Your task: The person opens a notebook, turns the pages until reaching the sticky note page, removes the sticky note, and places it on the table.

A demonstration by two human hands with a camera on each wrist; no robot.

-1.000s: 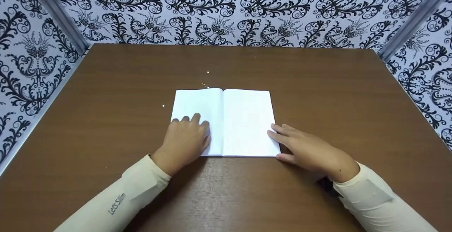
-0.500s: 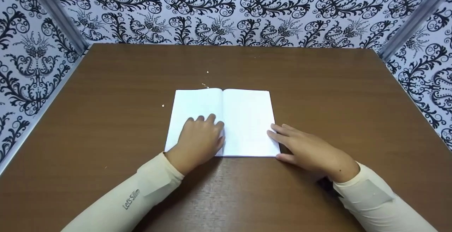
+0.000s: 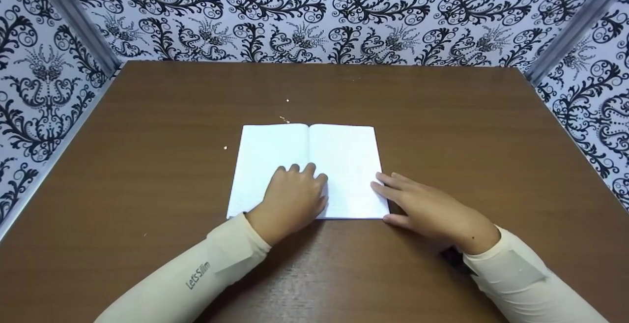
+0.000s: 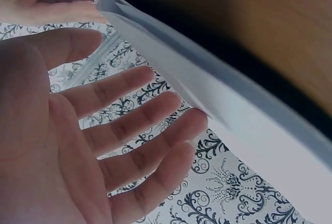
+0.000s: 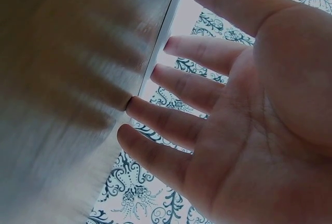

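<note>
— Under the left hand (image 3: 295, 200), a book (image 3: 349, 158), wide open on the table (image 3: 442, 116)!

— Gripping anything over there?

— Nothing at all. Laid loosely across the near end of the fold (image 3: 308, 141), back upward, fingers relaxed and spread.

— And to the right of that?

— Now to the right hand (image 3: 427, 210): open too, fingers straight, tips at the book's outer edge, thumb beside the near corner. Steadying, most likely; certainly not clenched.

— How far along, then?

— Opened: done. White pages (image 3: 272, 151) out on both sides of the left hand, looking nearly flat from above. Well advanced, at a guess.

— Anything left?

— Perhaps a little. Close by the left fingertips, in the left wrist view, slightly wavy pages, so maybe not fully flattened. Hard to call finished.

— And beyond the left hand?

— Just pale crumbs (image 3: 225, 148), untouched, outside the book.
</note>
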